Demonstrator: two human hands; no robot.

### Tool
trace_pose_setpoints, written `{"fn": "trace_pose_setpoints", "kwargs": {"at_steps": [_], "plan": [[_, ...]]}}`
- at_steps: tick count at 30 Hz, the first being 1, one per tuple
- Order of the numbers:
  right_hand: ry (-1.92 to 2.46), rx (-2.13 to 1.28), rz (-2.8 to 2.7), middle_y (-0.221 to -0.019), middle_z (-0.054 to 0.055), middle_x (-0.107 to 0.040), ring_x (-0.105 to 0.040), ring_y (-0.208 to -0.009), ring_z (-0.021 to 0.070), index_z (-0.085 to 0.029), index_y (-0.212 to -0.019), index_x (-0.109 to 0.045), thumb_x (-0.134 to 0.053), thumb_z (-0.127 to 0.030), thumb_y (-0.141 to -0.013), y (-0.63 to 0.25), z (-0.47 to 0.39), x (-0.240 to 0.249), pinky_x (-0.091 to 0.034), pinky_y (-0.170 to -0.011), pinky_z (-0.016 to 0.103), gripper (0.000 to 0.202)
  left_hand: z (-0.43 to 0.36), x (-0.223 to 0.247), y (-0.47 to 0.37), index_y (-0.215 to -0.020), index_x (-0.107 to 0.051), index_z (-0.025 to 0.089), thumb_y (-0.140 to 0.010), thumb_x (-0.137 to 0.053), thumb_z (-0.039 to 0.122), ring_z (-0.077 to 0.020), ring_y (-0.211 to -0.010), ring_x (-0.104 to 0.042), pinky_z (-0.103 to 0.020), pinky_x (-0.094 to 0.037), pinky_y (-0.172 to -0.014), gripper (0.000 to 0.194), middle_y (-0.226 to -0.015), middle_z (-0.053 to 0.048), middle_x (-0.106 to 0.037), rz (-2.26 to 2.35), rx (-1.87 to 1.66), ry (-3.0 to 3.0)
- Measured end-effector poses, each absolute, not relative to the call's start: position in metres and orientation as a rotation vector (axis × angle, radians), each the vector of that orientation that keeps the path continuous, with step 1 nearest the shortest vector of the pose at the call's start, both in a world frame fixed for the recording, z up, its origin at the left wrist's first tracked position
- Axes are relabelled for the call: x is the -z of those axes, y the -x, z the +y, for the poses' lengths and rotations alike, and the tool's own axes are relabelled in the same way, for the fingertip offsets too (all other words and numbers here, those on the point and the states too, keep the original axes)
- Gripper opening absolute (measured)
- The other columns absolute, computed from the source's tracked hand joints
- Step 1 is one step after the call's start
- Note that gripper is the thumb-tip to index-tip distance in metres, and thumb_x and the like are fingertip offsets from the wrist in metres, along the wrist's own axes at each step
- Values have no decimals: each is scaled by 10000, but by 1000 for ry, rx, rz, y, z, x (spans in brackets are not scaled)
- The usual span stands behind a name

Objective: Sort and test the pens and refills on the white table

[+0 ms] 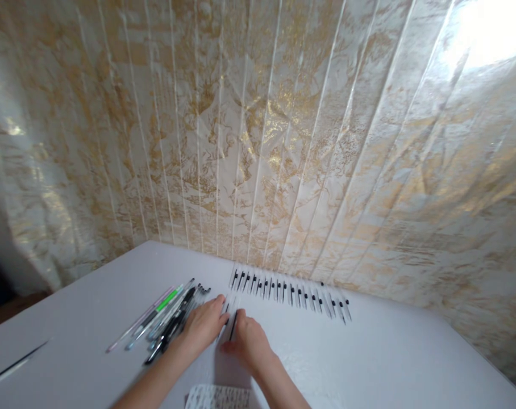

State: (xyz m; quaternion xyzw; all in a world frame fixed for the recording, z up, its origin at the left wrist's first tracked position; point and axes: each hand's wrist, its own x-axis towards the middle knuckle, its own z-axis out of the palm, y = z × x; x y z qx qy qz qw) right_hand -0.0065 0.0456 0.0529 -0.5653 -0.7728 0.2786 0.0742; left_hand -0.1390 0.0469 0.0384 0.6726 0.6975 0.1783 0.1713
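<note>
Over white table (369,363), right fingers (241,321) pinch dark pen (233,325); left fingers (219,303) near clear pen (227,309), grip unclear.

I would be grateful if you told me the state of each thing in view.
Right hand: pinching dark rod
Left hand: fingers bent, grip unclear
Row pieces: laid side by side, spaced
Pens: heaped, overlapping
Patterned card: flat, partly out of frame
Gold-patterned sheet: creased, upright

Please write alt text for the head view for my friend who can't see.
A right hand holds a black stick beside a left hand. On the pale table, pens lie heaped and thin pieces line up near a golden sheet.
</note>
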Motion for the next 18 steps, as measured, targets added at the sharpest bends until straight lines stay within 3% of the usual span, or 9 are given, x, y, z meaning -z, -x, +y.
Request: {"fn": "trace_pose_setpoints", "kwargs": {"at_steps": [4,6,10,13,15,18], "plan": [[1647,-863,-2272,-1007,277,-681,-659,-932,377,-33,-1095,-550,-749,-97,-607,1,47,-51,-471,-727,390,531,49,-38,142,-1016,-606,125,-758,-569,180,-318,-939,-633,-408,-414,-851,266,-991,-170,-685,1915,-740,-1769],[1582,-882,-2222,-916,215,-706,-671,-854,324,-51,-1104,-539,-724,-110,-640,-5,46,-53,-459,-692,350,503,51,-41,141,-1004,-588,152,-764,-561,240,-277,-882,-625,-388,-418,-834,256,-952,-122,-666,1863,-911,-1669],[1408,-914,-2088,-733,38,-672,-628,-689,168,-132,-1056,-536,-569,-111,-777,-12,40,-60,-417,-632,236,282,50,-54,123,-1093,-503,195,-862,-362,413,-179,-741,-596,-284,-451,-645,347,-935,-56,-601,1642,-1246,-1413],[1314,-968,-1984,-687,-12,-619,-567,-620,117,-163,-921,-554,-548,-152,-808,-11,34,-61,-384,-579,193,114,43,-62,103,-1132,-469,195,-833,-338,338,-136,-669,-587,-236,-442,-563,357,-933,-41,-584,1433,-1387,-1248],[1296,-1009,-1926,-677,-14,-605,-540,-589,104,-167,-833,-550,-534,-179,-821,-9,32,-57,-367,-540,184,23,37,-64,92,-1127,-478,176,-752,-398,244,-142,-733,-612,-236,-467,-614,390,-931,-52,-595,1332,-1430,-1172],[1340,-1061,-1892,-575,-28,-569,-492,-487,94,-173,-719,-532,-489,-204,-846,-9,35,-48,-338,-470,183,137,35,-64,87,-1091,-521,153,-708,-427,192,-190,-982,-613,-280,-485,-792,396,-1033,-105,-620,1249,-1456,-1098]]}}
